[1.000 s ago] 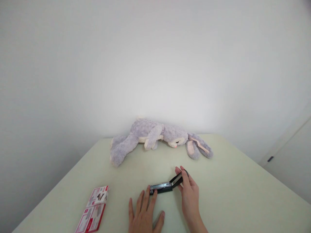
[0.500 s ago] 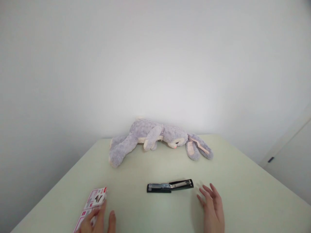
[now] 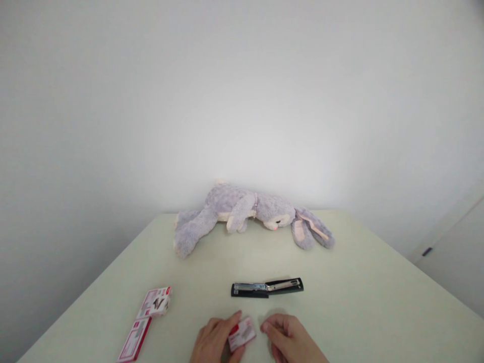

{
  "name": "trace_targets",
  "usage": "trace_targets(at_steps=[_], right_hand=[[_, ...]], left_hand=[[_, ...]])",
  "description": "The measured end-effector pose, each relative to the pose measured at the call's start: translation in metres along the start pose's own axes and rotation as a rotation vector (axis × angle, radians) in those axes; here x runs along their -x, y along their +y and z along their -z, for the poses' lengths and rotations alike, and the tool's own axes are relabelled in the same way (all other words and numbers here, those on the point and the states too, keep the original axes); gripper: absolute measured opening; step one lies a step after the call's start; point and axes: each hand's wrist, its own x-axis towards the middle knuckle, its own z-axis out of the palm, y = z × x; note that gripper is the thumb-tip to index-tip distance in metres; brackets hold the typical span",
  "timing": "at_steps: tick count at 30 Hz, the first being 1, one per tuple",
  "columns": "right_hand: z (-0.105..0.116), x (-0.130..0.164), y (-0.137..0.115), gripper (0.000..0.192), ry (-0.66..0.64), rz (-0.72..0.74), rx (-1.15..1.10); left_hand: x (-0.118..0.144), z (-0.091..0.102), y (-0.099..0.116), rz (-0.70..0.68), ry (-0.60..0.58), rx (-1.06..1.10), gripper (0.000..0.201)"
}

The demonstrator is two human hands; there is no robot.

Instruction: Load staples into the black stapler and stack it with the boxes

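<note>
In the head view my left hand (image 3: 215, 340) grips a small red-and-white staple box (image 3: 243, 334) between thumb and fingers, low in the middle of the table. Close to its right side is my right hand (image 3: 289, 338), fingers curled in and thumb tip against the index finger; I see nothing between them. Just beyond both hands lies a black stapler (image 3: 267, 287), swung open flat with its silver metal parts showing. To the left are a white-and-pink box (image 3: 154, 302) with a stapler picture and a flatter pink-edged box (image 3: 134, 340), touching end to end.
A grey-lilac plush rabbit (image 3: 242, 204) lies on its side along the far edge of the pale green table (image 3: 363, 282). Behind it rises a white wall (image 3: 242, 101). A dark fitting (image 3: 427, 251) shows on a white panel at the right.
My left hand has left the boxes on the left and moved right with the small staple box. My right hand has come left towards it, its spread fingers now curled.
</note>
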Motion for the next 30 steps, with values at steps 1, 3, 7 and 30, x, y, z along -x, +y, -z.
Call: trace_targets(at_steps=[1,3,7,30], right_hand=[[0.002,-0.003,-0.002,0.055,-0.028,-0.024,0.015],[0.007,-0.007,-0.004,0.051,-0.049,-0.047,0.06],[0.022,-0.008,-0.006,0.043,-0.005,-0.037,0.127],[0.005,-0.008,-0.075,0.024,0.106,0.4,1.026]], left_hand=[[-0.01,-0.003,0.009,-0.031,-0.057,0.033,0.057],[-0.025,-0.004,0.026,-0.067,-0.134,0.084,0.062],[-0.034,0.0,0.039,-0.062,-0.2,0.158,0.059],[-0.021,0.003,0.018,-0.031,-0.077,0.193,0.056]])
